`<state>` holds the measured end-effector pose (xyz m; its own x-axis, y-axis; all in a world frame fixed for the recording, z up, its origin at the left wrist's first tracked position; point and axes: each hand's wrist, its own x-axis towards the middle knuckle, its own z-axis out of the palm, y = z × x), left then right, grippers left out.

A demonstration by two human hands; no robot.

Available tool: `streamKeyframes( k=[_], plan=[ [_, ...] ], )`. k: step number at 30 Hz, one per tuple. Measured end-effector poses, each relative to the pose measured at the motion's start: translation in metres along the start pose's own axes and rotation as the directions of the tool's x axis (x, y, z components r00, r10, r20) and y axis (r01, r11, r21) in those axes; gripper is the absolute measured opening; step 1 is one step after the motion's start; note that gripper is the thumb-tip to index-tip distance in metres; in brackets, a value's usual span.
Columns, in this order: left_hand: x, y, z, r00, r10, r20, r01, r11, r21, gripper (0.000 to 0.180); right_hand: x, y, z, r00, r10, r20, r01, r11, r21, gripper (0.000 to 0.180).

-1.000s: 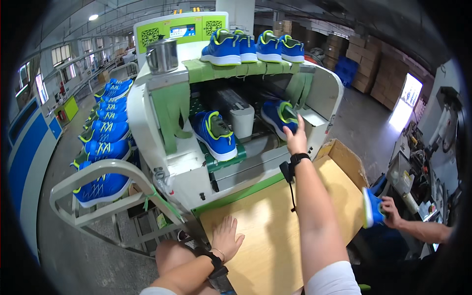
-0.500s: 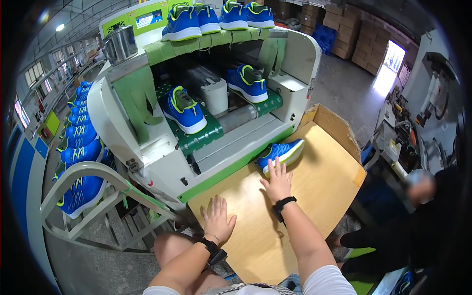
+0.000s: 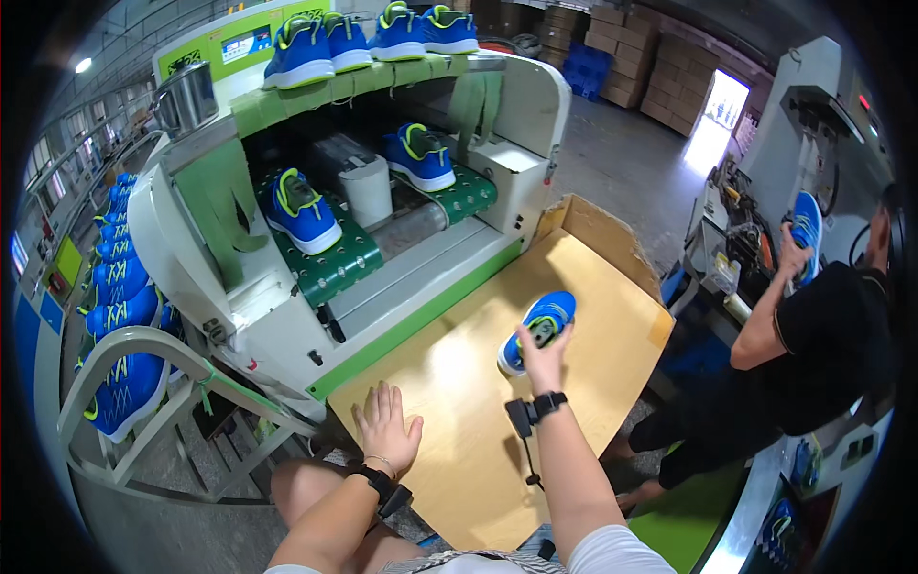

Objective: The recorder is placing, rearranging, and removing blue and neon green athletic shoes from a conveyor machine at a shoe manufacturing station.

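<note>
A blue sneaker (image 3: 555, 308) with yellow-green trim stands on the wooden board (image 3: 459, 459), toe pointing away from me. My right hand (image 3: 543, 362) is closed around its collar and heel, thumb on one side and fingers on the other. To the left, my left hand (image 3: 386, 428) lies flat on the board, fingers stretched out, holding nothing. Beyond the board, a blue sneaker (image 3: 308, 218) rests on the left green conveyor belt (image 3: 330, 266), and another sneaker (image 3: 423, 160) is on the right belt, both at the machine's opening.
More sneakers (image 3: 397, 36) line the top of the white and green machine (image 3: 196, 225), beside a metal mug (image 3: 184, 99). A rack (image 3: 124, 359) with several sneakers stands at left. At right, a co-worker (image 3: 813, 354) holds a sneaker (image 3: 806, 230). A cardboard panel (image 3: 612, 234) borders the board.
The sneaker on the board was tipped on its side under my open right hand; now it stands upright in that hand's grip. My left hand stays flat. The co-worker has come further into view.
</note>
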<state>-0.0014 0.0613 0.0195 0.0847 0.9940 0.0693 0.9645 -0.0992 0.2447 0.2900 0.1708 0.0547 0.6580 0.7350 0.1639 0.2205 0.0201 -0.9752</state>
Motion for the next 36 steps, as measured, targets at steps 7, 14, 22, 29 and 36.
streamKeyframes(
  k=[7, 14, 22, 29, 36],
  plan=[
    [0.003, 0.005, -0.001, 1.000, 0.018, 0.013, -0.017, 0.997, -0.070, 0.074, -0.038, 0.008, 0.006, 0.960, -0.005, 0.280, 0.044, 0.990, -0.135, 0.104],
    [-0.005, -0.020, 0.002, 0.968, -0.091, -0.233, -0.057, 0.826, -0.561, 0.057, -0.176, -0.010, -0.036, 0.488, -0.101, 0.867, -0.065, 0.986, 0.151, 0.089],
    [-0.007, -0.015, 0.005, 0.954, -0.098, -0.283, -0.100, 0.786, -0.610, 0.050, -0.189, -0.003, -0.047, 0.511, -0.129, 0.850, -0.029, 0.986, 0.167, 0.081],
    [-0.001, -0.034, 0.022, 0.945, -0.063, -0.320, -0.146, 0.797, -0.586, 0.050, -0.195, -0.001, -0.039, 0.517, -0.148, 0.843, -0.049, 0.978, 0.202, 0.078],
    [-0.004, -0.031, 0.016, 0.949, -0.076, -0.307, -0.131, 0.789, -0.601, 0.049, -0.193, -0.006, -0.042, 0.516, -0.148, 0.844, -0.008, 0.984, 0.177, 0.077]
  ],
)
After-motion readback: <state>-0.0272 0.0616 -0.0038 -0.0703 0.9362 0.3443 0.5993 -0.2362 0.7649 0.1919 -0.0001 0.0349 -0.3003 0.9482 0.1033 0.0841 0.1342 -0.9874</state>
